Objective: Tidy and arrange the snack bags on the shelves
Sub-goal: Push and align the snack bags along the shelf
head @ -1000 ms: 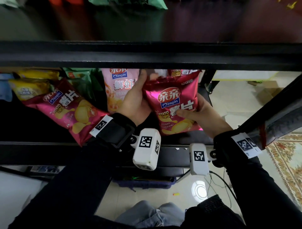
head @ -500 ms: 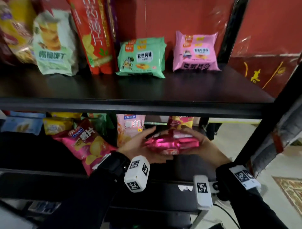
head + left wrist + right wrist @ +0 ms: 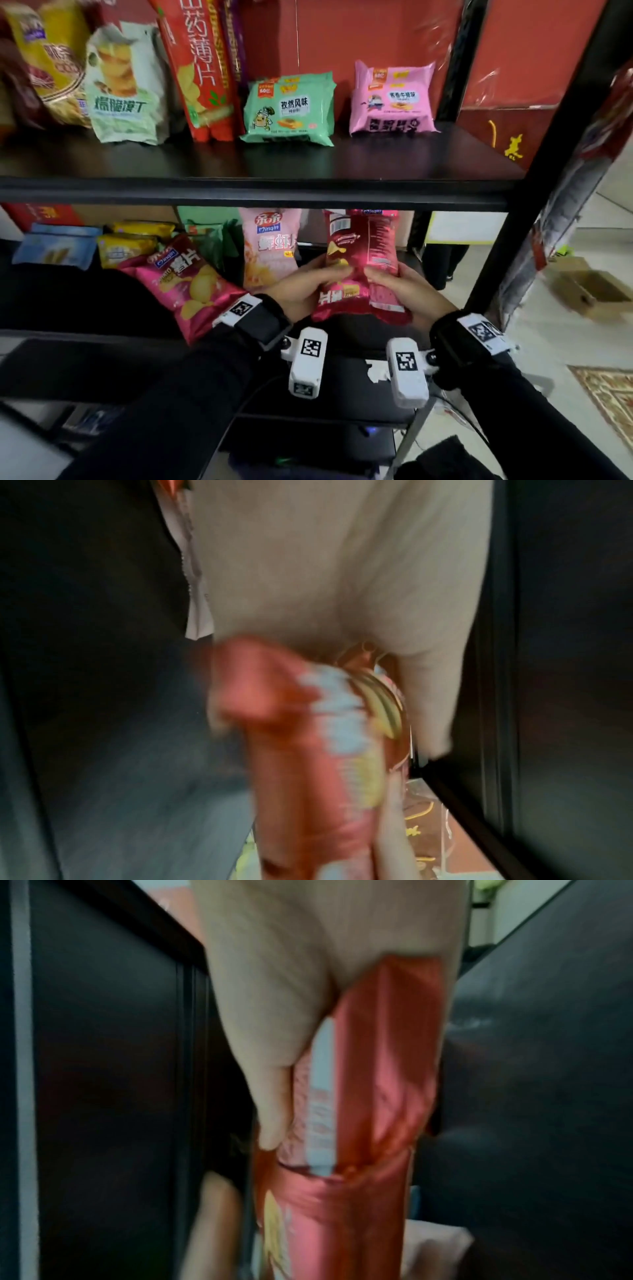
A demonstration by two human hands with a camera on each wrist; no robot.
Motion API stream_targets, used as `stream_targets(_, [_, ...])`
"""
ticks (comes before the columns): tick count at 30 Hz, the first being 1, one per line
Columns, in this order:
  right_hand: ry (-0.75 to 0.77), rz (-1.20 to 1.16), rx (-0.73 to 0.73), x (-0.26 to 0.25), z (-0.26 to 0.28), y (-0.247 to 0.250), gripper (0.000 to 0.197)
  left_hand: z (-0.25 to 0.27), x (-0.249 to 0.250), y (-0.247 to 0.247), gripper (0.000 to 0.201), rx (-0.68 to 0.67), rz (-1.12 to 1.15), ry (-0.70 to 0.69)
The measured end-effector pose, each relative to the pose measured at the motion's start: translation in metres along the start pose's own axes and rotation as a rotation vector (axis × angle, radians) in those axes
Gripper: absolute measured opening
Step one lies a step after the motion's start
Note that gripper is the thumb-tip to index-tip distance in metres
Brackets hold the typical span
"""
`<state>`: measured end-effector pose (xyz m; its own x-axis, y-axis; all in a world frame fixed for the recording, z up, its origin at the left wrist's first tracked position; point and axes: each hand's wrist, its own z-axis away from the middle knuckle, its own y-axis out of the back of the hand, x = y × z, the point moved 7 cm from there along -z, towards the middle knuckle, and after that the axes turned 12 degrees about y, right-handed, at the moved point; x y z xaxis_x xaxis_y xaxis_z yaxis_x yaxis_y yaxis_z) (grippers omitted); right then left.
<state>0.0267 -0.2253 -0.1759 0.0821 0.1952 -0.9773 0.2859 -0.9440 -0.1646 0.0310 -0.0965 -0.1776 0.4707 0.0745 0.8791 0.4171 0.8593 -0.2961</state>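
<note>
Chip bag (image 3: pixel 359 263), dark red, back side up, held w/ both hands at lower shelf (image 3: pixel 102 334) front, left hand (image 3: pixel 301 287) gripping left edge, right hand (image 3: pixel 407 291) gripping right edge, pink chip bag (image 3: pixel 185 281) lying to left.

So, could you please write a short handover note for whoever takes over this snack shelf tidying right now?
Left hand and right hand both grip one red potato chip bag, held in front of the lower shelf, back side showing and upside down.
Lower shelf: a matching pink-red chip bag lies tilted; a pink shrimp snack bag stands upright beside the held one.
Upper shelf: green and pink packs stand in a row.
Left: turn the held bag front-out and place it, then straighten the tilted bag.
</note>
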Motion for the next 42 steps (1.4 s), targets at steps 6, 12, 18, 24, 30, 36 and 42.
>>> stream_targets(6, [0.043, 0.203, -0.075, -0.004, -0.009, -0.007, 0.062, 0.003, 0.006, 0.017, 0.043, 0.279, -0.019, -0.088])
stream_targets(12, [0.119, 0.171, -0.038, -0.014, -0.017, -0.006, 0.069, 0.018, 0.008, 0.016, 0.045, 0.187, -0.005, -0.100])
stream_targets(18, [0.301, 0.244, -0.027, -0.011, -0.017, -0.022, 0.069, 0.045, -0.002, 0.049, 0.026, 0.194, 0.334, 0.003])
stream_targets(24, [0.629, 0.442, -0.188, -0.012, -0.007, -0.065, 0.051, 0.074, -0.031, 0.069, 0.051, 0.240, 0.381, 0.193])
stream_targets(30, [0.374, 0.158, -0.196, 0.009, -0.022, -0.078, 0.048, 0.086, -0.038, 0.093, 0.035, 0.353, 0.298, -0.016])
stream_targets(36, [0.246, 0.107, -0.381, 0.032, -0.038, -0.124, 0.050, 0.098, -0.037, 0.121, 0.075, 0.602, 0.229, -0.138])
stream_targets(42, [0.249, 0.306, -0.205, 0.067, -0.067, -0.108, 0.035, 0.133, 0.006, 0.196, 0.082, 0.991, 0.254, -0.332])
